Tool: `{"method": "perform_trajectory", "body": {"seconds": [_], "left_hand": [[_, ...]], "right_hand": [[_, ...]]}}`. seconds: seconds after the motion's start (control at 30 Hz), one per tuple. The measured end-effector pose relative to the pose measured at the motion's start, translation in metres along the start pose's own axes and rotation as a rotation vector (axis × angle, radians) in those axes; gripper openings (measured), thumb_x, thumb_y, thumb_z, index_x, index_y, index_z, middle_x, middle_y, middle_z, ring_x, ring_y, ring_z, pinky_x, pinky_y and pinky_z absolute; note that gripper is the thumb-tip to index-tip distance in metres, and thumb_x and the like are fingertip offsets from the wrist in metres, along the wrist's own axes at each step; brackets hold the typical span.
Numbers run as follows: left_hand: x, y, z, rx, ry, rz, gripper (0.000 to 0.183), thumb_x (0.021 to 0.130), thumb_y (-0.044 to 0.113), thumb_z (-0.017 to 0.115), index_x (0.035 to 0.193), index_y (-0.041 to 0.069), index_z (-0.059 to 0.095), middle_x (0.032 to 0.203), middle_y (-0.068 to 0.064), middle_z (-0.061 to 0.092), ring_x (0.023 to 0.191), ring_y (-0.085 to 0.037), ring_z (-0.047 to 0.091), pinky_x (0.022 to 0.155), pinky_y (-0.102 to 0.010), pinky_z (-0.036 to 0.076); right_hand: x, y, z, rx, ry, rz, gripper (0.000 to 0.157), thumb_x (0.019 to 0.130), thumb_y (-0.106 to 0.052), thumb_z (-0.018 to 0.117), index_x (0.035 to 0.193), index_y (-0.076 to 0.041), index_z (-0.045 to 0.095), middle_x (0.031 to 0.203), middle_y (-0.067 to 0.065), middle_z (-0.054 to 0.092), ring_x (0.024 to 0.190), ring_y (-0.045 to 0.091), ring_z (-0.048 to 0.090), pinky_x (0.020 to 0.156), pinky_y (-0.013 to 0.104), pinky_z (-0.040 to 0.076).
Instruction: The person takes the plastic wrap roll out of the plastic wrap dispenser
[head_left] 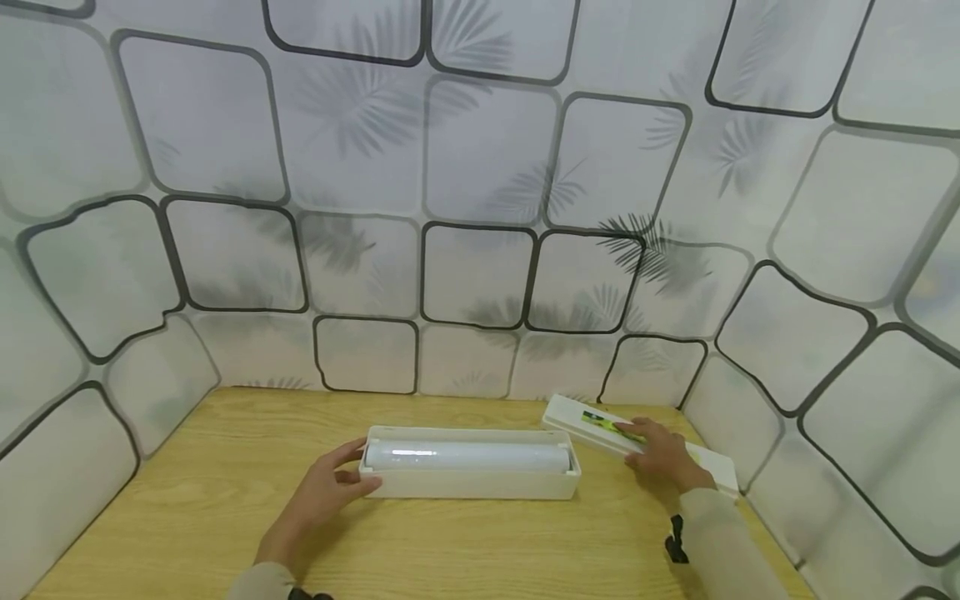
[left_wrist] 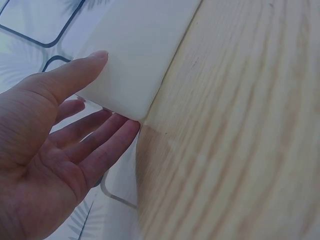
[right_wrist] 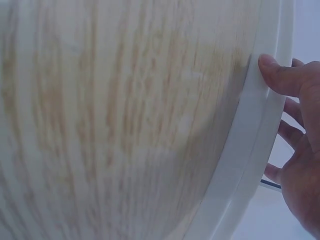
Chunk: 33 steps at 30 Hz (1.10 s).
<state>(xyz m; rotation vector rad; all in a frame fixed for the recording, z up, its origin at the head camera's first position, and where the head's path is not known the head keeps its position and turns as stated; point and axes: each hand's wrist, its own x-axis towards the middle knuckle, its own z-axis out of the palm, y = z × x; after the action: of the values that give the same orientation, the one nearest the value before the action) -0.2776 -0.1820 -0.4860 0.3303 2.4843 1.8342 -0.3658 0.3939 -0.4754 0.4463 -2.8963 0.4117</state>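
Observation:
A long white cling film box (head_left: 480, 486) stands lidless on the table, a clear-wrapped whitish roll (head_left: 480, 457) lying inside along its length. My left hand (head_left: 326, 487) holds the box's left end, thumb on the front face and fingers round the end and back corner. The left wrist view shows the thumb (left_wrist: 82, 72) against the plain white wall. To the right, a long white lid (head_left: 566, 417) with a green and yellow label lies slantwise. My right hand (head_left: 663, 454) grips it across the middle, covering part of the label, its thumb (right_wrist: 272, 70) on the near side.
The light wood table (head_left: 465, 550) is bounded at the back and both sides by a patterned wall covering (head_left: 480, 275) with square outlines and leaf prints. The lid's right end lies close to the table's right edge.

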Motion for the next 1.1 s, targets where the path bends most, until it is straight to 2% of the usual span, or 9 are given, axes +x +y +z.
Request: {"method": "perform_trajectory", "body": {"seconds": [0.13, 0.3, 0.43, 0.47, 0.57, 0.67, 0.7, 0.83, 1.1], "left_hand": [[0.001, 0.000, 0.000, 0.007, 0.012, -0.014, 0.078, 0.090, 0.011, 0.081, 0.155, -0.005, 0.040, 0.148, -0.037, 0.049, 0.107, -0.035, 0.073, 0.083, -0.030, 0.063], [0.001, 0.001, 0.000, 0.001, 0.019, -0.022, 0.079, 0.089, 0.011, 0.082, 0.154, -0.004, 0.040, 0.148, -0.037, 0.049, 0.107, -0.035, 0.073, 0.083, -0.031, 0.063], [0.002, 0.000, -0.001, -0.002, 0.014, -0.019, 0.079, 0.089, 0.011, 0.081, 0.154, -0.005, 0.040, 0.148, -0.037, 0.049, 0.107, -0.035, 0.073, 0.083, -0.030, 0.063], [0.002, 0.000, -0.001, -0.001, 0.016, -0.020, 0.079, 0.089, 0.010, 0.081, 0.154, -0.005, 0.040, 0.148, -0.037, 0.049, 0.107, -0.035, 0.073, 0.082, -0.030, 0.063], [0.001, 0.000, 0.000, 0.005, 0.020, -0.023, 0.079, 0.089, 0.010, 0.081, 0.154, -0.005, 0.040, 0.148, -0.037, 0.049, 0.107, -0.034, 0.073, 0.082, -0.030, 0.063], [0.001, 0.001, 0.000, 0.011, 0.023, -0.026, 0.079, 0.089, 0.011, 0.082, 0.154, -0.004, 0.041, 0.148, -0.037, 0.049, 0.107, -0.034, 0.073, 0.082, -0.030, 0.063], [0.001, 0.000, 0.000, 0.010, 0.019, -0.023, 0.079, 0.089, 0.011, 0.081, 0.154, -0.004, 0.040, 0.147, -0.037, 0.049, 0.107, -0.035, 0.073, 0.083, -0.030, 0.063], [0.002, -0.001, -0.001, -0.002, 0.013, -0.016, 0.079, 0.089, 0.011, 0.081, 0.154, -0.005, 0.040, 0.147, -0.037, 0.050, 0.108, -0.035, 0.073, 0.082, -0.030, 0.063], [0.002, -0.002, 0.000, 0.022, -0.004, 0.007, 0.079, 0.090, 0.013, 0.080, 0.154, -0.007, 0.038, 0.146, -0.039, 0.049, 0.107, -0.036, 0.073, 0.082, -0.028, 0.063]], "right_hand": [[0.000, -0.003, -0.001, -0.006, -0.009, 0.023, 0.057, 0.083, -0.014, 0.078, 0.138, -0.008, 0.065, 0.144, 0.034, 0.055, 0.128, 0.057, 0.053, 0.096, 0.084, 0.035], [0.002, -0.003, -0.004, -0.005, 0.002, -0.006, 0.057, 0.084, -0.018, 0.080, 0.137, -0.006, 0.065, 0.142, 0.035, 0.055, 0.124, 0.059, 0.055, 0.090, 0.084, 0.039], [0.007, 0.001, -0.004, 0.021, 0.065, -0.121, 0.057, 0.088, -0.032, 0.080, 0.136, -0.006, 0.066, 0.136, 0.036, 0.058, 0.117, 0.061, 0.057, 0.083, 0.080, 0.046], [0.009, 0.001, -0.003, 0.036, 0.099, -0.161, 0.056, 0.089, -0.036, 0.080, 0.135, -0.006, 0.067, 0.134, 0.035, 0.060, 0.115, 0.059, 0.059, 0.084, 0.075, 0.049], [0.017, -0.004, -0.006, 0.095, 0.173, -0.272, 0.055, 0.089, -0.034, 0.080, 0.132, -0.002, 0.068, 0.126, 0.033, 0.066, 0.110, 0.056, 0.061, 0.087, 0.068, 0.052], [0.024, -0.018, -0.013, 0.112, 0.196, -0.321, 0.051, 0.087, -0.023, 0.082, 0.129, 0.002, 0.068, 0.123, 0.028, 0.070, 0.109, 0.050, 0.065, 0.090, 0.062, 0.054], [0.025, -0.026, -0.017, 0.116, 0.182, -0.325, 0.051, 0.085, -0.019, 0.083, 0.128, 0.004, 0.068, 0.123, 0.028, 0.070, 0.110, 0.050, 0.066, 0.091, 0.065, 0.054], [0.029, -0.051, -0.027, 0.118, 0.126, -0.356, 0.051, 0.086, -0.016, 0.083, 0.129, 0.005, 0.067, 0.125, 0.025, 0.071, 0.111, 0.044, 0.067, 0.092, 0.060, 0.056], [0.040, -0.087, -0.032, 0.183, 0.058, -0.473, 0.048, 0.090, -0.014, 0.080, 0.133, 0.002, 0.066, 0.125, 0.022, 0.072, 0.104, 0.039, 0.071, 0.086, 0.054, 0.060]]}}
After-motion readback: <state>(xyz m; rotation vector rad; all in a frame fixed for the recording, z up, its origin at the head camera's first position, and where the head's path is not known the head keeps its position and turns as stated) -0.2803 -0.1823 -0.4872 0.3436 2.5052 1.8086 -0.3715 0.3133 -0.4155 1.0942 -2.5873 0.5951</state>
